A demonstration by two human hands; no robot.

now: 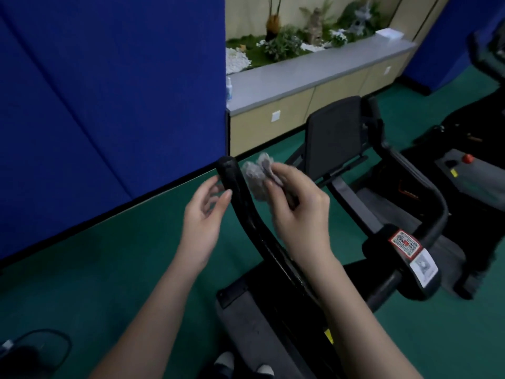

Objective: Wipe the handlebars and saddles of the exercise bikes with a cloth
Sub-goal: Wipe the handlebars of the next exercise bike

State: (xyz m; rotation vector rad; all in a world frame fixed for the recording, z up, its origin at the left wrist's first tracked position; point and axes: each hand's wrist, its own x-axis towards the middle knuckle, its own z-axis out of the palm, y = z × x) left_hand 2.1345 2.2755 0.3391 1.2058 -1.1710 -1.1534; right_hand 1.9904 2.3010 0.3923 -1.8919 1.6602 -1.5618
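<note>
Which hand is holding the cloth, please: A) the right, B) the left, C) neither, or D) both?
A: the right hand pinches the grey cloth beside the handlebar, while the left hand is open and clear of the cloth.

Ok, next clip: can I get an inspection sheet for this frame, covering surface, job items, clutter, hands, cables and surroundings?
Surface: green floor; no table in view.
Job's things: black handlebar of the near bike; grey cloth bunched beside its upper end; no saddle seen.
Clutter: small bottle on the cabinet top; QR sticker on the bar clamp.
Grippers: left hand has relaxed fingers beside the handlebar, contact unclear; right hand pinches the cloth.
Cables: black cable looped on the floor, lower left.
Surroundings: blue partition; plants behind the cabinet; another machine to the right.
</note>
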